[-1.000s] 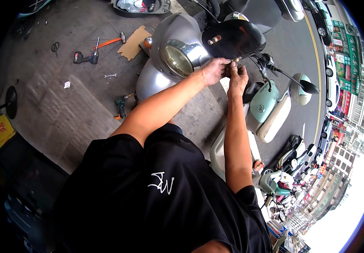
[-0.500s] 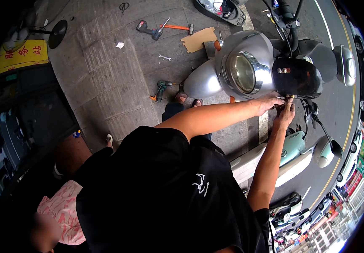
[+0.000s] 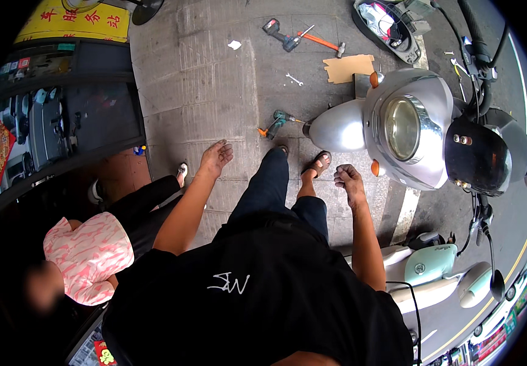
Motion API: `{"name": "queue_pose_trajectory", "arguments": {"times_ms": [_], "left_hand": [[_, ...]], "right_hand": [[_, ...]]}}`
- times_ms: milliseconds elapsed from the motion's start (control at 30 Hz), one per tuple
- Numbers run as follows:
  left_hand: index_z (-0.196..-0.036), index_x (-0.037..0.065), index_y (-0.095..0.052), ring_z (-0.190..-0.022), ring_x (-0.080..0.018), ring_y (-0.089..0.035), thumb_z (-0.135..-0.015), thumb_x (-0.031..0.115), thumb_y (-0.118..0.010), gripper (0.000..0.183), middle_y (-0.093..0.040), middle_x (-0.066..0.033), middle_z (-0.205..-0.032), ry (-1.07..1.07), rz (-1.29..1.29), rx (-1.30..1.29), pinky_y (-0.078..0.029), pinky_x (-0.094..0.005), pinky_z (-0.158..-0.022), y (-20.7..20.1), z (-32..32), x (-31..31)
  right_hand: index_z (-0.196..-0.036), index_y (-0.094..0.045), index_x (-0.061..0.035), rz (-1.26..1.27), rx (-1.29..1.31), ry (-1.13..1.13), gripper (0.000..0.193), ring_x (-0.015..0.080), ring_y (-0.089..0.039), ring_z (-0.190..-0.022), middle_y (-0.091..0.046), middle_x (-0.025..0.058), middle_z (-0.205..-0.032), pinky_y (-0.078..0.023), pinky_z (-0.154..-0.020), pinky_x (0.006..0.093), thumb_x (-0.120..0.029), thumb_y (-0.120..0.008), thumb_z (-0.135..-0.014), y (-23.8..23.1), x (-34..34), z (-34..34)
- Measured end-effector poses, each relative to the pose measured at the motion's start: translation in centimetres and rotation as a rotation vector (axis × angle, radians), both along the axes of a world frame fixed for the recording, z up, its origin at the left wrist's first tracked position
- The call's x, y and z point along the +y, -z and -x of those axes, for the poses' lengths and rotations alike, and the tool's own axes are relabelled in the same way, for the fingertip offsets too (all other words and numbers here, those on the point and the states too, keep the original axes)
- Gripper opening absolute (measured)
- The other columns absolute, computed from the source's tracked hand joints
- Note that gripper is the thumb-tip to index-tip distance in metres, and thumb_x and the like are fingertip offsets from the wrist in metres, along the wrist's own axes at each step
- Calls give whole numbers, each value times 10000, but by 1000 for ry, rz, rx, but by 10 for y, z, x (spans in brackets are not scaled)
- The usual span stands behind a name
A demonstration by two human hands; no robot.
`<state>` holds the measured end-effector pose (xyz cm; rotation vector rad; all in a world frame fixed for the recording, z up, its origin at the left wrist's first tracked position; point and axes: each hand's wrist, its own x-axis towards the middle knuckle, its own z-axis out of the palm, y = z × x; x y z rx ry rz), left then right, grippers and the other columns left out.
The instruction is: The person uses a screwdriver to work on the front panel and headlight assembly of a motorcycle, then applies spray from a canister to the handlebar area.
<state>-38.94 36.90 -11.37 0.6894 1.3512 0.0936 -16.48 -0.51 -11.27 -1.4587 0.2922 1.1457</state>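
Item: a yellow sign with red characters, topping a dark-framed shopfront. Below it: a person in a pink-and-white patterned top. Your left hand: over the paving, fingers loosely spread, palm bare. On the grey, grooved stone pavement: a white scrap; a green power drill, bit pointing right; a red-and-dark power drill; a silver open-ended wrench; an orange-handled hammer; a torn sheet of brown cardboard. Your right hand: fingers curled toward the thumb, left of an orange indicator; whether they pinch anything small you cannot tell. Silver scooter with a round headlamp: right of both your hands, untouched; its long axis runs left to right, front fender pointing left, glossy black panel at the right. Below: a mint-green and cream scooter. Far right: grey road with a yellow line.
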Motion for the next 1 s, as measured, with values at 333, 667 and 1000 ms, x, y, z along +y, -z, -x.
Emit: {"name": "queue_pose_trajectory", "arguments": {"times_ms": [333, 667, 1000], "left_hand": [[-1128, 53, -546, -799, -155, -618, -915, 311, -580, 337, -633, -49, -911, 262, 182, -67, -504, -294, -740, 22, 3, -1], [-1107, 24, -552, -780, -140, -608, -924, 272, -564, 308, -635, -71, -895, 229, 229, -126, -493, -273, -746, 171, -23, 109], [-1156, 14, -533, -909, -160, -594, -940, 256, -552, 325, -627, -97, -1017, 164, 522, -79, -472, -316, -835, 306, -36, 110]], "right_hand": [[-943, -592, -38, 232, -226, -416, 174, 170, -615, -644, -637, 86, -735, -490, -601, 304, -190, -615, -861, 131, 146, -5], [-972, -642, -83, 620, -295, -397, 255, 295, -658, -855, -684, 146, -875, -493, -768, 375, -284, -634, -815, 344, 262, -6], [-1154, -550, -106, 747, -941, -623, 443, 366, -590, -978, -600, 183, -1047, -477, -824, 444, -372, -657, -816, 625, 433, -105]]}}
